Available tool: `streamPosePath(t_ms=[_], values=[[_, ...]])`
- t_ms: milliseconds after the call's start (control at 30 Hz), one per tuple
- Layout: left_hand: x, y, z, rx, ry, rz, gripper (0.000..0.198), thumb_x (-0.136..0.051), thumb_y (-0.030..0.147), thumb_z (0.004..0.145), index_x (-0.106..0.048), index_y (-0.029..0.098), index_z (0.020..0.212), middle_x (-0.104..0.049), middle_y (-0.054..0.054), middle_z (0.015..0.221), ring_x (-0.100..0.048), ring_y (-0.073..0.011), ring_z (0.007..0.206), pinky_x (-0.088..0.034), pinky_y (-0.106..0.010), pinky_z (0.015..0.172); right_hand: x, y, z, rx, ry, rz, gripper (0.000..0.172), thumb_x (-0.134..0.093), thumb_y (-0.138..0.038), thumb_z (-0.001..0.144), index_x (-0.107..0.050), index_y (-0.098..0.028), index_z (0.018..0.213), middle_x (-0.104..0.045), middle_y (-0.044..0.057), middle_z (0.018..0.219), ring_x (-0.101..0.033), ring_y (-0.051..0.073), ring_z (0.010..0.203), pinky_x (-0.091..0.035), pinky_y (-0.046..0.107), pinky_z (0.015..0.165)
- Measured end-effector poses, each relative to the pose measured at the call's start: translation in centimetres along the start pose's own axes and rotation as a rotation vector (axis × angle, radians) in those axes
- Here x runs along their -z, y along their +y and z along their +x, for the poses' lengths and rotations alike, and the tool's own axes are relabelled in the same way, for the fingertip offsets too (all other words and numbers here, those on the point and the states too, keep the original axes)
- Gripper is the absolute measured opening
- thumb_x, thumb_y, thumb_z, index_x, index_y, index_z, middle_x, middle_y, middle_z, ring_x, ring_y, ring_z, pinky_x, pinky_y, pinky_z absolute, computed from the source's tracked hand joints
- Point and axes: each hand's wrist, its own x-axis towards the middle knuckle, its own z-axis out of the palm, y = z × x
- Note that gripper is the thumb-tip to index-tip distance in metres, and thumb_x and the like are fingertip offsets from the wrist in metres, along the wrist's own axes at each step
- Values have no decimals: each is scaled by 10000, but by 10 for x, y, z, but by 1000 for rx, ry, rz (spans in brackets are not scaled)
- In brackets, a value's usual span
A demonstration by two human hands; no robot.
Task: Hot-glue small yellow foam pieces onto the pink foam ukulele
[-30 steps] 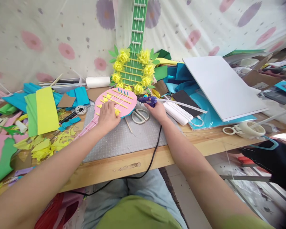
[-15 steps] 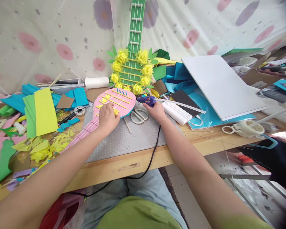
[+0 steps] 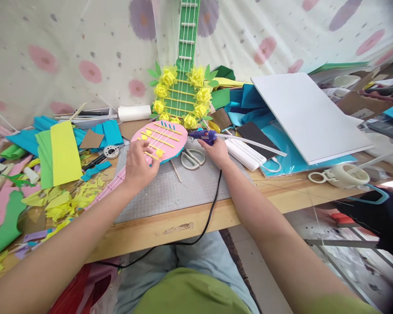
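A pink paper lute (image 3: 175,147) with yellow strips, white strings and blue pegs lies on the grey cutting mat (image 3: 170,198). My left hand (image 3: 139,168) rests over its lower left side, thumb and fingers apart, with nothing visible between them. A yellow paper piece (image 3: 159,153) sits on the lute just beyond my thumb. My right hand (image 3: 217,151) is closed around a purple glue gun (image 3: 205,137), its nozzle pointing left close to the lute's right edge. A long clear glue stick (image 3: 258,146) sticks out of its back. Scissors (image 3: 192,159) lie between my hands.
A green paper lute with yellow flowers (image 3: 183,98) stands behind. Paper scraps (image 3: 60,205) and a yellow sheet (image 3: 65,152) cover the left. A white board (image 3: 311,117), a white box (image 3: 245,155) and a tape roll (image 3: 350,175) are at right. A black cord (image 3: 212,205) hangs over the table edge.
My left hand has drawn back to the left and its fingers have spread, uncovering the yellow piece on the lute. My right hand still holds the glue gun in nearly the same place.
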Motion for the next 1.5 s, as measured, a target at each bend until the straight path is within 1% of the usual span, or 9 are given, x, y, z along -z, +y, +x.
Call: streamPosePath(t_ms=[167,300,500,767,933,1133,1233,1367,1500], values=[[5,-9,-2,-295,-191,48,461,-523,67,632,-398,215,1050,-563,-73,949,-548,-266,1073,-436,-480,966,3,1,3,-35,43,48,431,-577,-547,774,-679,-153,917,-707,123,846,-659,265,861,-487,362,759],[3,-13,3,-377,-310,104,473,-521,67,627,-411,224,1059,-557,-95,1046,-545,-281,1100,-444,-515,966,3,1,4,-39,35,56,421,-584,-540,771,-682,-150,898,-706,118,834,-658,259,852,-485,350,753],[0,-7,5,-492,-379,214,402,-495,105,696,-423,196,1081,-553,-125,1083,-540,-257,1101,-380,-493,1052,4,-1,2,-23,38,48,430,-575,-549,772,-684,-152,896,-706,112,833,-651,249,824,-479,344,740],[-5,5,-1,-432,-378,260,379,-483,139,733,-412,214,1098,-550,-88,1066,-547,-237,1101,-327,-482,1090,7,-5,0,-36,34,20,420,-578,-550,766,-687,-152,844,-706,122,836,-655,270,829,-477,369,756],[-3,4,-1,-252,-274,240,492,-521,105,664,-386,176,1131,-538,-142,1108,-542,-288,1094,-342,-520,1054,5,-2,1,-37,46,76,430,-573,-554,764,-684,-148,853,-707,124,834,-660,254,807,-481,362,759],[5,-5,3,-59,-154,146,559,-555,106,609,-361,202,1124,-513,-134,1119,-467,-322,1183,-376,-523,1013,5,0,3,-36,50,93,441,-570,-563,760,-687,-150,860,-711,120,824,-660,254,788,-485,371,762],[8,-6,3,-141,-120,89,545,-529,81,595,-376,215,1101,-520,-115,1090,-472,-303,1174,-378,-520,1015,4,1,3,-38,55,101,439,-571,-560,762,-686,-153,878,-714,118,838,-660,252,808,-486,359,758],[4,-5,2,-375,-240,68,483,-485,53,605,-415,225,1052,-548,-88,1066,-532,-244,1094,-389,-481,1043,3,2,3,-37,58,107,436,-574,-558,762,-684,-149,866,-714,124,857,-662,250,824,-484,351,762],[-4,-5,3,-431,-365,116,452,-461,41,619,-461,217,1036,-572,-88,1071,-548,-232,1086,-349,-490,1092,2,2,3,-31,54,91,434,-570,-553,768,-684,-148,874,-713,121,855,-665,256,836,-482,355,771]])
